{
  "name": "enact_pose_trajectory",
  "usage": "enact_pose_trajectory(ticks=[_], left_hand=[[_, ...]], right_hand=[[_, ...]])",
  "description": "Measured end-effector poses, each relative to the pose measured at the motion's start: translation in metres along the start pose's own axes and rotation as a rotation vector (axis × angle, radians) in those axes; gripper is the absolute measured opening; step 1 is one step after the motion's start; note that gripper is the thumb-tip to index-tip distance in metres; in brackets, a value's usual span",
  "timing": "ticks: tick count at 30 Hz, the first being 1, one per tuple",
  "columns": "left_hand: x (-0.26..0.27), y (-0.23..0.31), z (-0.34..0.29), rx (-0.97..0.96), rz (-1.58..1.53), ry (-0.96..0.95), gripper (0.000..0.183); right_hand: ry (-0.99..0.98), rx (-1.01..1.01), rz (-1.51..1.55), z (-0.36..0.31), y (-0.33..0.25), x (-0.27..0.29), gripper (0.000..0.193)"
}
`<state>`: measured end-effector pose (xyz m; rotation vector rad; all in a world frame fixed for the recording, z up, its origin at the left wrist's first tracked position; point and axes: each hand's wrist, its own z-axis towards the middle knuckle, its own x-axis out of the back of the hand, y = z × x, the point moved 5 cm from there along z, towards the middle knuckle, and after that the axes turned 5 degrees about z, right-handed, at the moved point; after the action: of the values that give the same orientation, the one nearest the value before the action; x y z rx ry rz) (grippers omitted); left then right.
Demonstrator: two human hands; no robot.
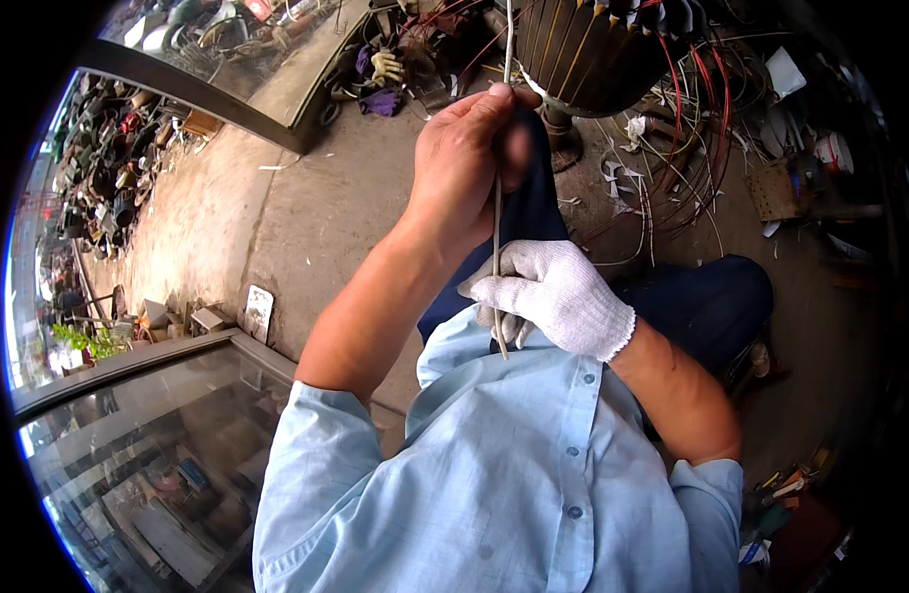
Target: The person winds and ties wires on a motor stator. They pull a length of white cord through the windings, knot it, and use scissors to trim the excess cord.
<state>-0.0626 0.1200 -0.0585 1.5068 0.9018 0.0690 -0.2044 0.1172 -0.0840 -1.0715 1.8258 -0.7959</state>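
Observation:
A thin pale cord [497, 222], perhaps a sleeve or wire, runs up and down between my two hands. Its upper part passes beyond my fingers toward a dark round motor part [598, 49] with slots and yellowish strips along its inside. My bare left hand [469, 138] pinches the cord between thumb and fingers, close to that part. Lower down, my right hand [548, 292], in a white knitted glove, is closed round the cord near its lower end, which sticks out below the fingers in front of my shirt.
Red and pale wires [687, 148] lie tangled on the floor at the right, with white scraps. A glove [386, 66] and purple cloth [380, 103] lie at the back. On the left stand a glass-topped case [148, 474] and heaped scrap parts [109, 158].

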Motion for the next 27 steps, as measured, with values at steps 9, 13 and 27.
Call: enact_pose_trajectory(ticks=[9,13,27], left_hand=[[0.052,-0.024,-0.078,0.139,-0.034,0.145,0.033],[0.042,-0.052,-0.111,0.187,-0.163,0.114,0.037],[0.046,-0.057,-0.117,0.07,-0.132,0.157,0.035]], right_hand=[[0.204,0.292,-0.08,0.033,-0.06,0.027,0.028],[0.149,0.294,0.025,0.071,-0.072,0.01,0.023],[0.193,0.226,0.146,0.084,-0.066,0.0,0.029]])
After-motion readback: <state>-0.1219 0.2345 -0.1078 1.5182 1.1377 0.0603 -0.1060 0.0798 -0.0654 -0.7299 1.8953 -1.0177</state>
